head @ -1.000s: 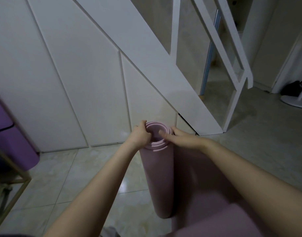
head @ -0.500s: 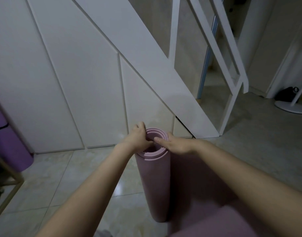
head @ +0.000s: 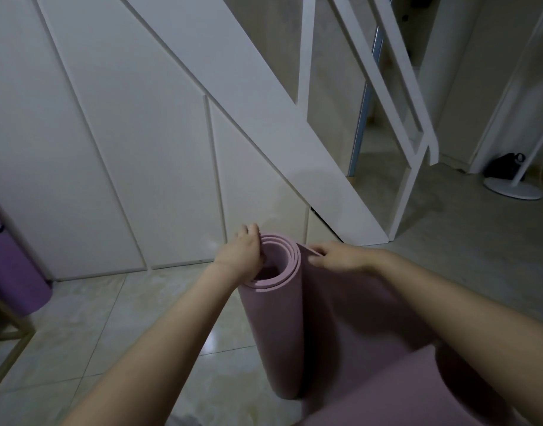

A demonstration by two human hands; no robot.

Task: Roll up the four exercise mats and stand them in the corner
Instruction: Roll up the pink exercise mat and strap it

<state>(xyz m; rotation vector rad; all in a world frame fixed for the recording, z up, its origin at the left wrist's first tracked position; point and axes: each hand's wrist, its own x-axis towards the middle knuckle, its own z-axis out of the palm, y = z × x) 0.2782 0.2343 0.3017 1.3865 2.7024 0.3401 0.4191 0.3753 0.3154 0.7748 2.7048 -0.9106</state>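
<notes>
Rolling tighter needs the left hand point(head: 242, 256) pinching the mat point(head: 276, 327) coil's rim firmly while the right hand point(head: 338, 256), gripping the loose flap beside it, feeds evenly.

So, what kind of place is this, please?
Probably a home, the floor space beside an indoor staircase. The white staircase with panelled under-stair cupboards, the glossy tiled floor and a dark bag by a doorway suggest it.

white panelled wall point(head: 116, 142) far left under slanted stair stringer point(head: 264, 118). white railing point(head: 411, 96) far right. round lamp base point(head: 514, 189), dark bag point(head: 505, 165) beside it. glossy floor tiles point(head: 89, 327) near me.
</notes>
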